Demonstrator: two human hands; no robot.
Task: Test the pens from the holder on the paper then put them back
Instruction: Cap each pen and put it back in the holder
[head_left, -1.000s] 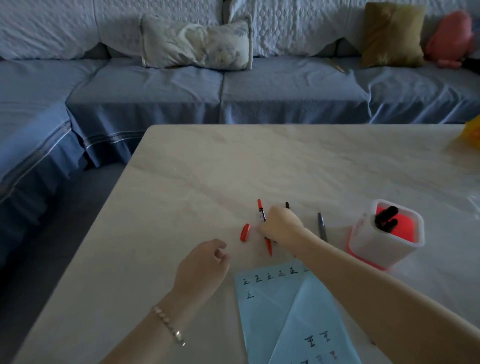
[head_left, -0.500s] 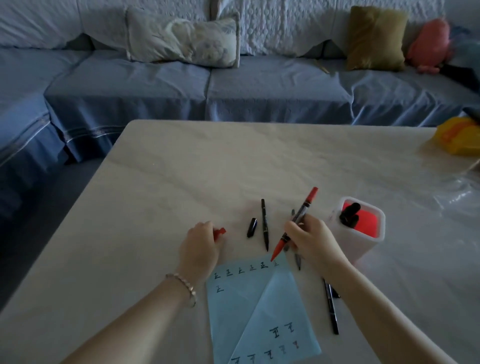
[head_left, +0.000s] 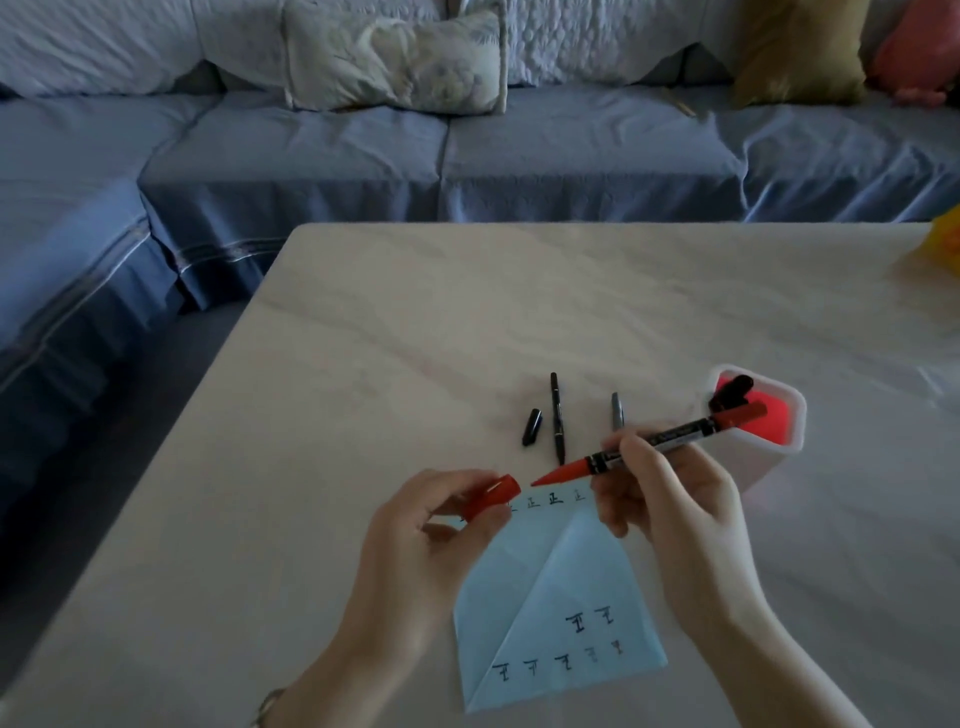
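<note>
Right hand (head_left: 670, 499) holds a red pen (head_left: 649, 441), tip toward the red cap (head_left: 491, 496) in the left hand (head_left: 426, 540), above blue paper (head_left: 550, 597).

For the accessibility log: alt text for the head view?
Right hand holds an uncapped red pen, left hand its red cap, above blue paper with marks; pen holder at right.
</note>
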